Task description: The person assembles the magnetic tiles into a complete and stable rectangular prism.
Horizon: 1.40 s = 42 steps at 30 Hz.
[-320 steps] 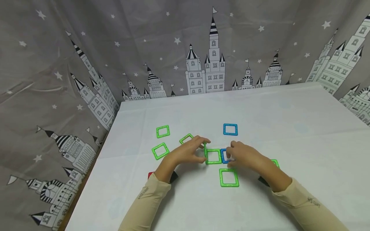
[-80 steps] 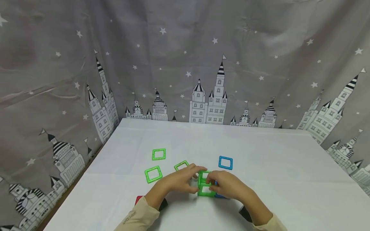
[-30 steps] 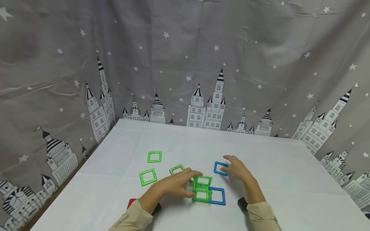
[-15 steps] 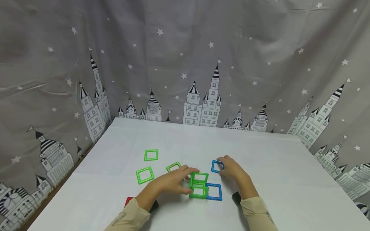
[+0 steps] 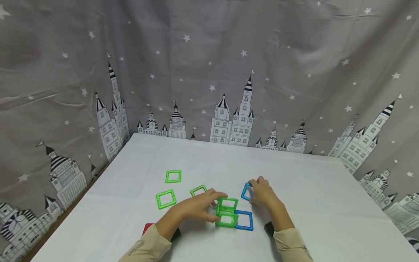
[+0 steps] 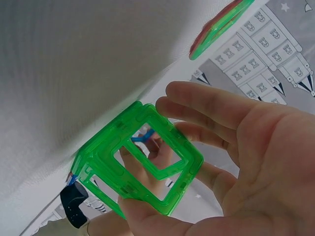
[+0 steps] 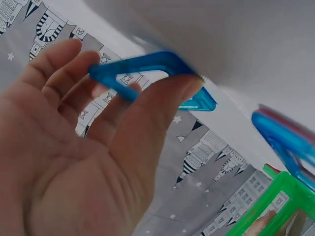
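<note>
Several green magnetic tiles (image 5: 227,225) stand joined in a small open box in the middle of the table. My left hand (image 5: 199,207) is at the box's left side, holding the upright green tile (image 6: 174,140) between thumb and fingers by opposite edges. Flat against the box's right side lies a blue magnetic tile (image 5: 251,221). Behind and to the right of it, my right hand (image 5: 263,192) grips another blue magnetic tile (image 7: 142,61), thumb on one edge and fingertips on another. In the right wrist view that tile looks tilted; the hand hides its right part in the head view.
Loose green tiles lie left of the box: one far back (image 5: 173,181), one nearer (image 5: 167,205) and one partly behind the left hand (image 5: 198,188). A red piece (image 5: 147,227) shows beside the left sleeve. A grey castle-print curtain (image 5: 183,72) hangs behind the white table (image 5: 311,203).
Green tiles lying flat 10.7 seconds ago now form the box. My right hand left the box, moved to the far blue tile and closed its fingers on it. The left hand stays at the box.
</note>
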### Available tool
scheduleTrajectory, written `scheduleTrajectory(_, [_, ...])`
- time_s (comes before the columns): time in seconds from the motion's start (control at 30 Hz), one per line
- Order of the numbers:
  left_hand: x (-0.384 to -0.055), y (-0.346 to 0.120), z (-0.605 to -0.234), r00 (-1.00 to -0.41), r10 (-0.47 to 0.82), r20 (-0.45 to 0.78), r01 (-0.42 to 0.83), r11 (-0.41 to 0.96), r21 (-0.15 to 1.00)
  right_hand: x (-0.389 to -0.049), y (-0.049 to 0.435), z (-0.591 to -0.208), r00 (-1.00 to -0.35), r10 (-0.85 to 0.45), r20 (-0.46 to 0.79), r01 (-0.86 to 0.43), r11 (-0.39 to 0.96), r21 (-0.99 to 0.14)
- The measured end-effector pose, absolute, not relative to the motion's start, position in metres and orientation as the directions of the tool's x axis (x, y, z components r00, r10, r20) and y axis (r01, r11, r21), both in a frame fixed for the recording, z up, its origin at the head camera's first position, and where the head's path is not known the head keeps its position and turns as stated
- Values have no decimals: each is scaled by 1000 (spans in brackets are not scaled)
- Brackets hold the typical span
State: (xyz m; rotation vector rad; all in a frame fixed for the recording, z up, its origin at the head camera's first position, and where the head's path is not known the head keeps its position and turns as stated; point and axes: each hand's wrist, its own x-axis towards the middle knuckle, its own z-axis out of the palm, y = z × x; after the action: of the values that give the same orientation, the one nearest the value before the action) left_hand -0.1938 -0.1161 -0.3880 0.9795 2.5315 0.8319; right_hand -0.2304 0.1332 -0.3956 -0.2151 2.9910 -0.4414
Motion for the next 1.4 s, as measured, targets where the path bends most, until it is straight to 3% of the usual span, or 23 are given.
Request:
scheduleTrajectory(0.73, [-193, -116, -388, -732, 678, -71, 503, 607, 615, -211, 139, -376, -970, -238, -44, -198, 884, -423])
scheduleTrajectory(1.4, [-196, -116, -390, -717, 695, -57, 522, 588, 617, -197, 134, -358, -940, -307, -146, -203, 852, -482])
